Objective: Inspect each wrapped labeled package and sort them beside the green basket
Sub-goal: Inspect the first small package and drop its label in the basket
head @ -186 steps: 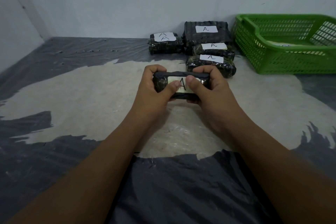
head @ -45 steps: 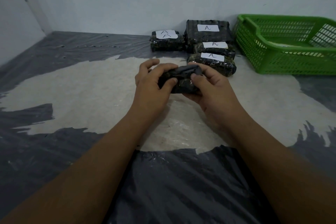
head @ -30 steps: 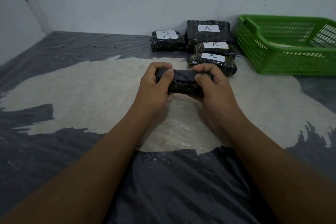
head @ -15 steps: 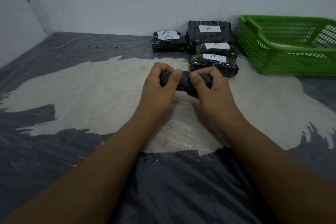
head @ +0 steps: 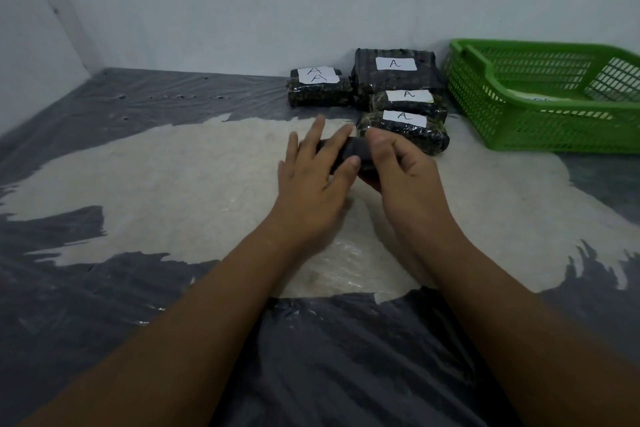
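Head view: dark package (head: 356, 152) between left hand (head: 313, 177) and right hand (head: 405, 170).

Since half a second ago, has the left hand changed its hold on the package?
Yes. The left hand has opened its fingers, toward the labeled packages.

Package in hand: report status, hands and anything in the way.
Right hand gripping package; left hand against it, fingers spread. Label not showing. Sorted A packages sit left of basket. Nothing in the way.
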### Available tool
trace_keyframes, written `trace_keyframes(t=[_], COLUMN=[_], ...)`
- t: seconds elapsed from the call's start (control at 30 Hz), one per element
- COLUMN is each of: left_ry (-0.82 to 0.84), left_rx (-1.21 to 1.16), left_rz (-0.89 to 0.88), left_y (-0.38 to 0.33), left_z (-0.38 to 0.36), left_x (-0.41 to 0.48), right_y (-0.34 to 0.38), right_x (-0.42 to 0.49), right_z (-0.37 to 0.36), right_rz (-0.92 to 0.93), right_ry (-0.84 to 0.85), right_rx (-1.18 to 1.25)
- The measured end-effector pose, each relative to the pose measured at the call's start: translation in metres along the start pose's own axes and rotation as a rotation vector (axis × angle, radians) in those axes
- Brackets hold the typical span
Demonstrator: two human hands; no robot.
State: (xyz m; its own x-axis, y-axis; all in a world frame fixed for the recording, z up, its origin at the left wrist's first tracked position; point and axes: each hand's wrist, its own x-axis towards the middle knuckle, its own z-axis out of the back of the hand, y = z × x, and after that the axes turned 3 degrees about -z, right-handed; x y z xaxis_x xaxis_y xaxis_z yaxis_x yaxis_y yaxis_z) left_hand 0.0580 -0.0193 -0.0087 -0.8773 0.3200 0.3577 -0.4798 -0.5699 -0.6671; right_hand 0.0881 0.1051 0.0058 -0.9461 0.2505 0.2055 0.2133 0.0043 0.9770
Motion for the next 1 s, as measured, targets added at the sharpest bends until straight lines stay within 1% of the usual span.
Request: trace_keyframes(t=[0.07,0.1,0.17,0.23,0.27,0.33,0.4,0.5,0.57,0.67,0.73,0.8,0.87,1.0], left_ry=[0.041,0.045,0.041,-0.011,-0.050,-0.115,-0.146,-0.110,-0.098,-0.165,-0.246,-0.285,-0.284,-0.246], left_rx=[-0.125,-0.180,-0.314,-0.458,-0.493,-0.536,-0.573,-0.648,-0.654,-0.618,-0.609,-0.725,-0.825,-0.955], left_rz=[0.072,0.077,0.034,-0.023,-0.033,-0.009,0.021,0.068,0.095,0.101,0.108,0.136,0.169,0.221], left_y=[-0.002,-0.002,-0.007,-0.009,-0.009,-0.010,-0.011,-0.012,-0.012,-0.013,-0.014,-0.017,-0.018,-0.015], left_z=[0.001,0.000,-0.001,-0.001,0.000,0.003,0.007,0.007,0.005,0.008,0.011,0.014,0.014,0.014], left_x=[0.000,-0.001,-0.002,-0.002,-0.003,-0.002,-0.002,0.000,0.000,0.000,0.001,0.002,0.002,0.004], right_y=[-0.001,-0.002,-0.005,-0.006,-0.006,-0.005,-0.006,-0.008,-0.008,-0.005,-0.004,-0.005,-0.007,-0.006], right_x=[0.002,0.004,0.006,0.004,0.002,0.001,0.002,0.004,0.004,0.003,0.004,0.004,0.004,0.006], right_z=[0.000,0.000,0.000,-0.001,-0.002,-0.005,-0.006,-0.005,-0.004,-0.005,-0.007,-0.006,-0.006,-0.001], right_rz=[-0.022,-0.029,-0.028,-0.017,-0.018,-0.039,-0.054,-0.069,-0.098,-0.136,-0.150,-0.153,-0.138,-0.038], right_ry=[-0.022,-0.037,-0.018,0.057,0.086,0.109,0.090,0.062,0.073,0.072,0.080,0.129,0.144,0.035], right_rx=[0.089,0.093,0.068,0.084,0.117,0.191,0.185,0.144,0.167,0.233,0.166,0.015,-0.059,-0.050])
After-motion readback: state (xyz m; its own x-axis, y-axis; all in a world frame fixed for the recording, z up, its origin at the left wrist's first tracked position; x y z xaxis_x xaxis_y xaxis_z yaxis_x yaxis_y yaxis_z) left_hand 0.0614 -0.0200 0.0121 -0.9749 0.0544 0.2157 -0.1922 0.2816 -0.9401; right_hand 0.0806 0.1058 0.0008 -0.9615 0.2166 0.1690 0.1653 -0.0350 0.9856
